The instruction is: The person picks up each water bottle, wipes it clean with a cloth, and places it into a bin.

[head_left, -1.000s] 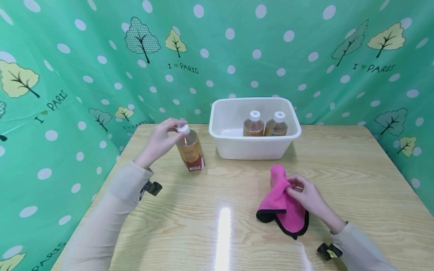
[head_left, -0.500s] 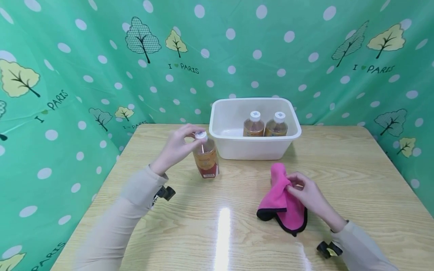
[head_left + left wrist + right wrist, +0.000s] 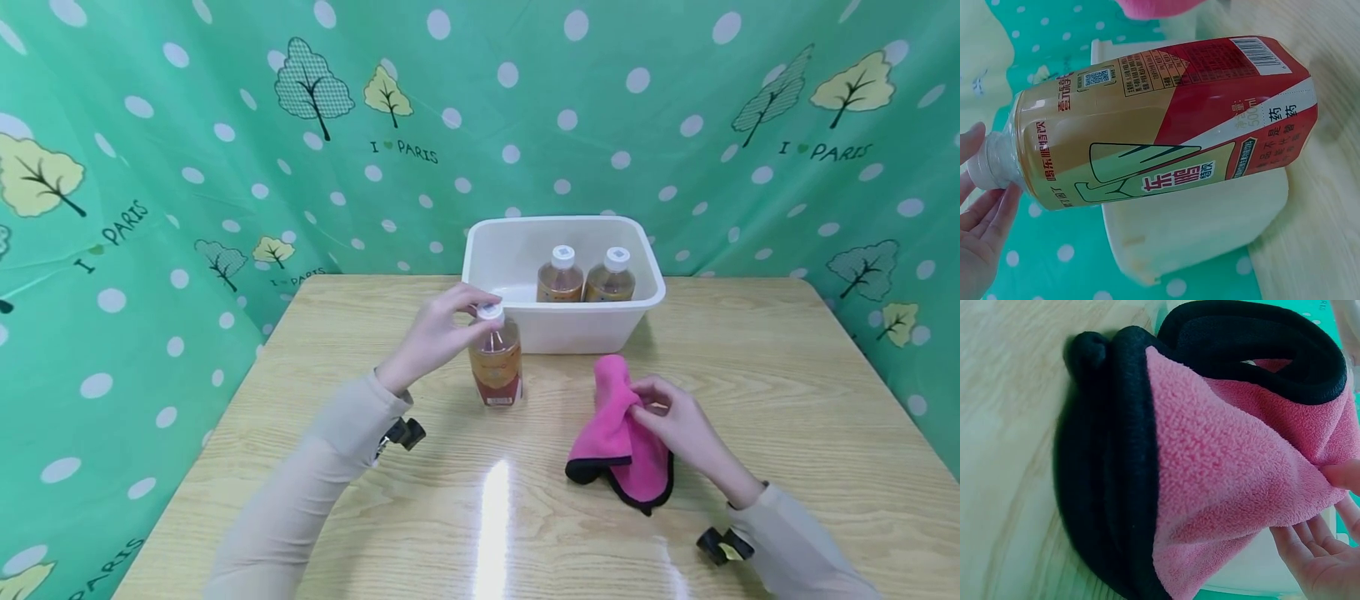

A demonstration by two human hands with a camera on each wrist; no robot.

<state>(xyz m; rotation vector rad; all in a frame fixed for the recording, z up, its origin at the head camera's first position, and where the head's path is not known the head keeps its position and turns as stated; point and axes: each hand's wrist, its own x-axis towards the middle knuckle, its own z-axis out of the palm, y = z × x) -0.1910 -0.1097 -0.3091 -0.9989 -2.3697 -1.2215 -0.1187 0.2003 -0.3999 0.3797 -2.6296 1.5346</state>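
My left hand (image 3: 442, 333) pinches the white cap of a drink bottle (image 3: 497, 367) between thumb and fingers. In the left wrist view, this bottle (image 3: 1166, 125) shows a gold and red label, with the cap (image 3: 991, 161) in my fingers. It hangs upright just before the white tub's front wall. My right hand (image 3: 682, 425) pinches a pink cloth with black edging (image 3: 622, 437) close over the table. The right wrist view shows the folded cloth (image 3: 1229, 450) drooping from my thumb and fingers (image 3: 1316, 550).
A white plastic tub (image 3: 562, 329) stands at the table's back edge. Two similar bottles, a left one (image 3: 561, 279) and a right one (image 3: 611, 279), stand in its right part. A green dotted curtain (image 3: 480, 125) hangs behind the wooden table (image 3: 787, 400).
My left hand has carried the bottle to the right and a little nearer, from left of the tub to before it. The right hand and cloth have barely shifted.
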